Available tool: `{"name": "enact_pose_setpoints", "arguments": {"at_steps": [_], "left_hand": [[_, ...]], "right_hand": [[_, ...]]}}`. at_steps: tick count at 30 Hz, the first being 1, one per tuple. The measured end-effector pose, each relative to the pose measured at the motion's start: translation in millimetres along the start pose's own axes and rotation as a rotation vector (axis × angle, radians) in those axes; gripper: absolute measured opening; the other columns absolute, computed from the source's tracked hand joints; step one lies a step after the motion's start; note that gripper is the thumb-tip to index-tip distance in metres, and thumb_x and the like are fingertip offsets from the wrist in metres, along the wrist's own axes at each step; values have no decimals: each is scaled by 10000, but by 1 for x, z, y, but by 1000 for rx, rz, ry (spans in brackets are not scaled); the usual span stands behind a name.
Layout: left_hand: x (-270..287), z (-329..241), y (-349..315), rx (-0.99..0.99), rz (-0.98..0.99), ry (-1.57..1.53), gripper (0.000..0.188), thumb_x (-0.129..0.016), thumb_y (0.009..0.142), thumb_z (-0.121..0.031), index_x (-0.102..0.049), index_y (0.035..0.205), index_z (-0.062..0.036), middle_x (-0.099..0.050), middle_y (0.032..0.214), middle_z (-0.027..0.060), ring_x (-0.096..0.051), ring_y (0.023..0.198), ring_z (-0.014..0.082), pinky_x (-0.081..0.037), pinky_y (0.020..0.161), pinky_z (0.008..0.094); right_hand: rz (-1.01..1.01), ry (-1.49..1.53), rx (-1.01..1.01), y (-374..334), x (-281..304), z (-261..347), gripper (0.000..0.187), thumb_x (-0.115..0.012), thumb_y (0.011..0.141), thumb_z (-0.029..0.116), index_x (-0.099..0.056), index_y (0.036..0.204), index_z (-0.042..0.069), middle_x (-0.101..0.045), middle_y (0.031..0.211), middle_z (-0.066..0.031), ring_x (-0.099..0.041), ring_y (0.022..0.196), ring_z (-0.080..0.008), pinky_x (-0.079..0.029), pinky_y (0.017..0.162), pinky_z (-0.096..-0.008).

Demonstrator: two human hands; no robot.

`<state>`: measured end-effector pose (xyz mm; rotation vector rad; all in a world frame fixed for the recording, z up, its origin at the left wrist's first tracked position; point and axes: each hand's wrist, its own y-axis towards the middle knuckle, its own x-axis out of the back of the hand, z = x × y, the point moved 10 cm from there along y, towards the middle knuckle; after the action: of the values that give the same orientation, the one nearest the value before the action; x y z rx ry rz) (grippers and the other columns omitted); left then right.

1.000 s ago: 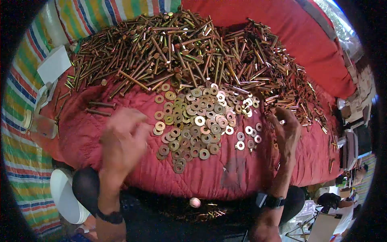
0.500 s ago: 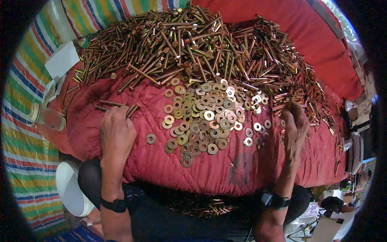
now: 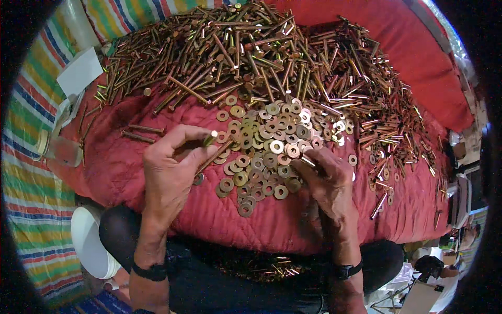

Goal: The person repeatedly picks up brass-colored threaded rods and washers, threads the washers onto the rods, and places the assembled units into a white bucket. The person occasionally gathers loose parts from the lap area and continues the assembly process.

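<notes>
My left hand [image 3: 170, 165] is closed on bolts at the left edge of the washers. The hex head of one bolt [image 3: 210, 137] shows between thumb and forefinger, and a longer shank [image 3: 215, 156] sticks out below the thumb. Over the right side of the flat round washers [image 3: 281, 191], my right hand [image 3: 330, 180] pinches a short shiny metal piece [image 3: 308, 161]; the fingers hide most of it. Two loose bolts [image 3: 138, 137] lie on the red quilted cloth [image 3: 251, 230] to the left of my left hand.
A large heap of long bolts [image 3: 209, 57] covers the far side. Smaller metal parts [image 3: 384, 133] spread along the right. At the left are a clear jar [image 3: 65, 153], a white card [image 3: 79, 72] and a white bucket [image 3: 91, 243] below the cloth's edge.
My left hand has moved right, away from the two loose bolts, and holds bolts near the washers. My right hand has come left from the smaller parts, with a short metal piece in its fingertips.
</notes>
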<state>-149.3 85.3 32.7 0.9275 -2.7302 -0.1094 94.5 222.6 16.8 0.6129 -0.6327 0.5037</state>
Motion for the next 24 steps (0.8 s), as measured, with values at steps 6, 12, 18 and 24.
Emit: {"name": "enact_pose_setpoints", "arguments": {"at_steps": [6,12,18,24], "left_hand": [[-39,-10,-11,-48,145,-433,200,-739,885,73,-720,1076,16,-722,1037,59,-696,995,132,-574,907,270],[-61,2,-20,88,207,-541,147,-724,899,68,-692,1040,42,-725,1025,118,-736,924,185,-606,855,307],[-71,1,-32,106,197,-372,118,-723,898,68,-678,1006,47,-734,1005,137,-741,911,203,-609,801,318],[-71,-23,-36,-218,191,-137,147,-769,879,38,-716,1013,10,-745,957,69,-693,819,98,-546,673,232]], "right_hand": [[-41,459,-438,-15,1,-27,121,-705,923,97,-718,950,-20,-672,802,-1,-587,701,-62,-450,632,-224],[-17,426,-489,-21,-3,-19,134,-695,880,82,-683,947,-34,-680,815,-18,-606,754,-91,-489,702,-248],[-69,391,-423,-24,0,-7,112,-698,862,50,-668,949,-13,-668,813,-27,-606,742,-108,-504,713,-266],[-64,508,-426,-31,-13,-4,101,-675,864,13,-667,964,-1,-660,876,-27,-614,838,-108,-504,773,-261]]}}
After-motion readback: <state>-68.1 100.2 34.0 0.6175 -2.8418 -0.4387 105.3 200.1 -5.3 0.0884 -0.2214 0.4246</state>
